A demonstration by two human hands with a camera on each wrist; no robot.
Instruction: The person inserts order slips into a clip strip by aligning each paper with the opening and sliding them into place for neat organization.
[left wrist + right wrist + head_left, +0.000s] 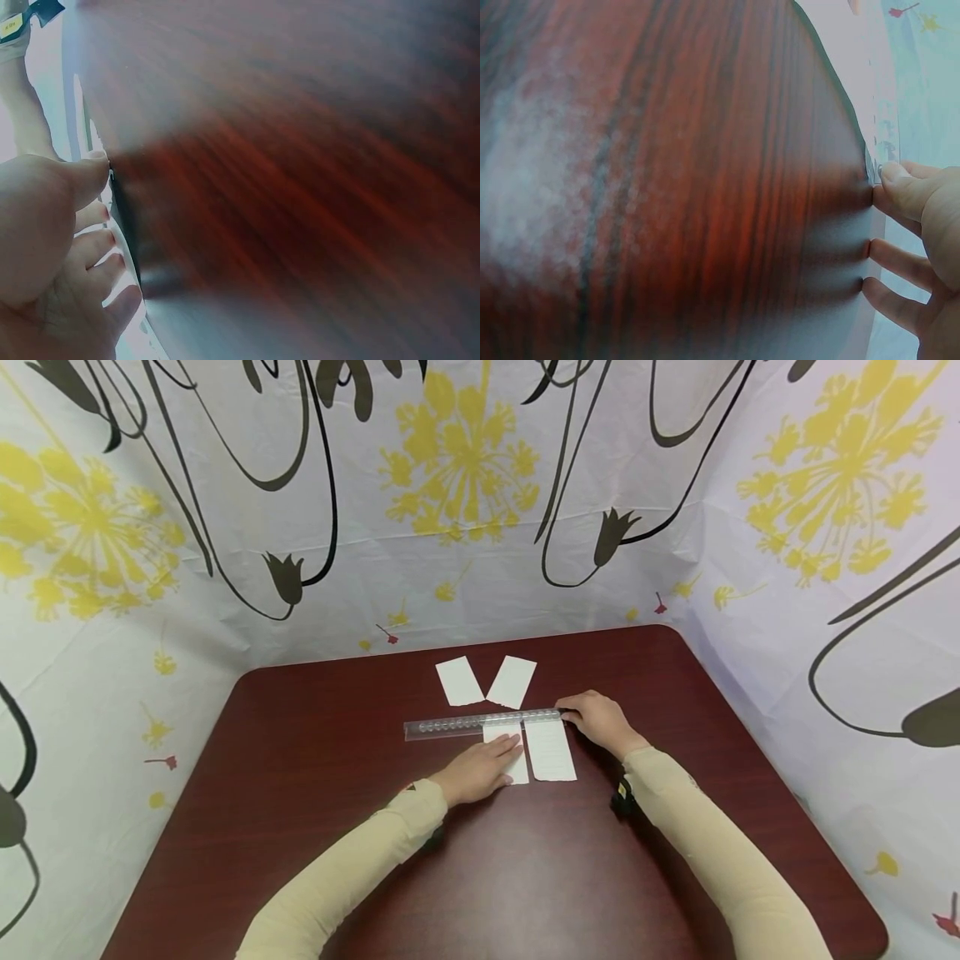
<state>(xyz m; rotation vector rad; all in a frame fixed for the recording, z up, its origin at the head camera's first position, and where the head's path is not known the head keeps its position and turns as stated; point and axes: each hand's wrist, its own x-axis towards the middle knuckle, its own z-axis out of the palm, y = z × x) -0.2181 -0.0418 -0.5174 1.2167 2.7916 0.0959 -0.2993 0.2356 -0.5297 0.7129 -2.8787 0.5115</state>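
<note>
A clear plastic ruler [450, 727] lies crosswise over the top ends of two white paper strips. My right hand [600, 720] pinches the ruler's right end between thumb and forefinger. In the right wrist view, that hand's other fingertips [871, 285] touch the tabletop. My left hand [480, 770] rests on the left paper strip [517, 770], fingers spread and pressing it against the table just below the ruler. The right paper strip [551, 756] lies beside it with a narrow gap between them. The left wrist view shows the left hand's fingers extended along the paper.
Two more white paper pieces, one on the left [459, 681] and one on the right [513, 681], lie tilted behind the ruler, their lower corners close together. The dark red wooden table [322, 760] has rounded corners. Flower-patterned cloth [465, 585] hangs around its back and sides.
</note>
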